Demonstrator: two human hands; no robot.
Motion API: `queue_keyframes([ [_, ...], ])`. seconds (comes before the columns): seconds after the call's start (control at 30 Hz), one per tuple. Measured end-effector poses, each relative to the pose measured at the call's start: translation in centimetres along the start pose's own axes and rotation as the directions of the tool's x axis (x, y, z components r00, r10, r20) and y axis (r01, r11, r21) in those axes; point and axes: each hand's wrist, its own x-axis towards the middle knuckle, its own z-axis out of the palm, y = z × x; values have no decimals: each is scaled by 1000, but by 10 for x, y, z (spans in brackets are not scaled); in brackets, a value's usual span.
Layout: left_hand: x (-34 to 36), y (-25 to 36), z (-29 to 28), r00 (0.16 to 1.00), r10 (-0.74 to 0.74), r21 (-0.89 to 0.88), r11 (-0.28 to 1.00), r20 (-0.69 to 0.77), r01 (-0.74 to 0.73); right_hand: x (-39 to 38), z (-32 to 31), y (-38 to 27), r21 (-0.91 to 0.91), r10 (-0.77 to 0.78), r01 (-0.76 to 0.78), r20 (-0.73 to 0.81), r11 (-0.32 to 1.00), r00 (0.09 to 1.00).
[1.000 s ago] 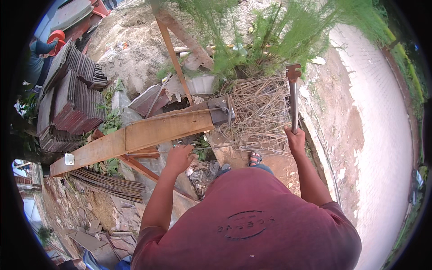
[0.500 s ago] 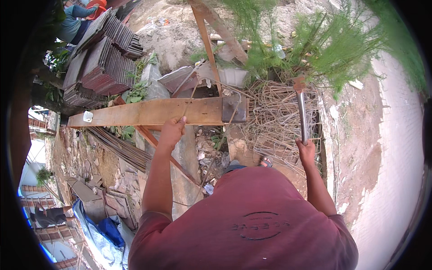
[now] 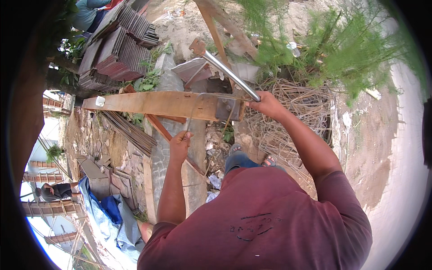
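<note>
My left hand (image 3: 179,148) grips a thin steel rod (image 3: 193,112) below a long wooden beam (image 3: 148,103). The rod rises over the beam and appears to curve right toward a dark metal plate with pegs (image 3: 228,108) at the beam's right end. In my right hand (image 3: 265,103), just beside that plate, is the handle of a long steel bar (image 3: 229,72), angled up-left to its rusty, broad head. A tangle of bent rods (image 3: 294,126) lies on the ground to the right.
Stacked tiles (image 3: 119,60) stand upper left near a person (image 3: 90,15). Another person (image 3: 56,191) is at lower left beside blue tarps (image 3: 108,207). Long rods (image 3: 128,132) lie below the beam. A feathery plant (image 3: 342,58) spreads upper right, and a pale paved strip runs along the right.
My right hand has swung left and up to the plate, tilting the steel bar leftward. My left hand first rose, then dropped slightly with the rod. The view has shifted, showing the beam more level.
</note>
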Motion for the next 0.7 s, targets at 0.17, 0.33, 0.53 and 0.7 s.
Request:
queue_keyframes([
  [0.17,-8,-5,0,999,22,27,999,-41,-21,43,12,-2,-186,-54,89,184,978,981],
  [0.33,-13,3,0,999,-13,53,998,-44,16,44,20,-14,-418,-84,144,157,897,984],
  [0.53,-3,-16,3,940,-330,-168,925,86,340,34,40,-37,-565,20,-29,-23,825,1000],
  [0.7,3,-24,3,921,-368,-172,906,129,387,28,41,-41,-544,101,-102,-33,833,994],
])
